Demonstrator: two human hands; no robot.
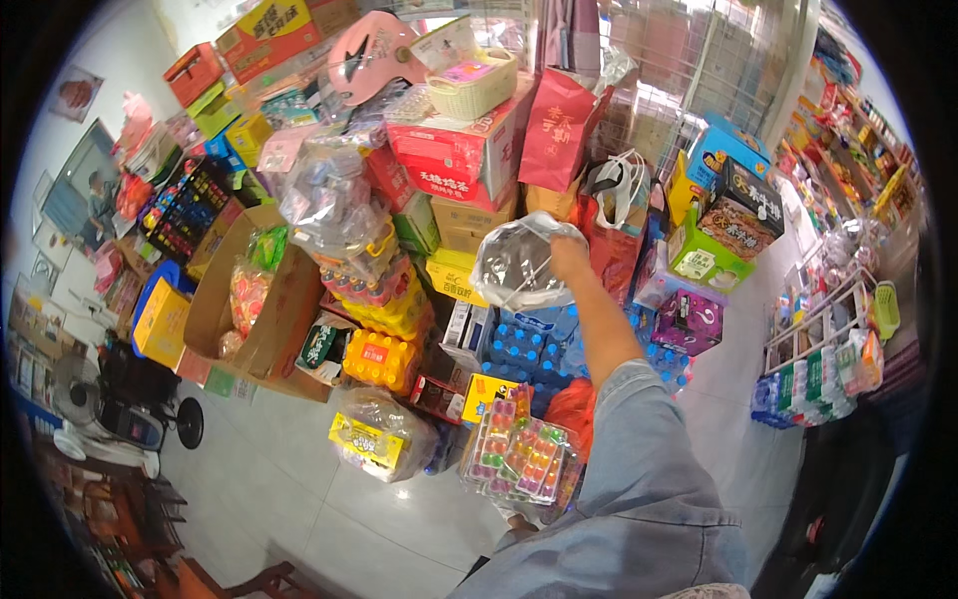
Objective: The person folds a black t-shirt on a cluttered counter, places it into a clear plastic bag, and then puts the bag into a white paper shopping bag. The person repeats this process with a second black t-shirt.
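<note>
**Inspector:** Report the right hand.

**Assistant:** The right hand [571, 258] is raised over a heap of stacked goods, at the end of a bare forearm with a blue denim sleeve [639, 469] below the elbow. Its fingers are closed on a clear plastic bag [519, 265], which is bunched and shiny and hangs just left of the hand. What the bag holds cannot be made out.

**Inspector:** Where does the bag sit relative to the stock?

**Assistant:** It is held in the air in front of a yellow carton [454, 275], above shrink-wrapped packs of blue-capped bottles [519, 344]. A red paper bag [557, 130] stands higher up behind it, beside a large red carton [459, 150].

**Inspector:** The left hand?

**Assistant:** The left hand [517, 515] shows only partly, at the lower edge of a clear pack of small coloured sweets [519, 449], touching it from beneath. Whether the fingers grip the pack or merely support it, I cannot tell.

**Inspector:** Surroundings?

**Assistant:** An open brown cardboard box [249, 309] lies to the left of the heap. Packs of orange drink bottles [384, 354] sit near its base, and a clear bag with a yellow box [374, 434] rests on the pale tiled floor [299, 489]. A green display carton [704, 255] stands to the right.
</note>
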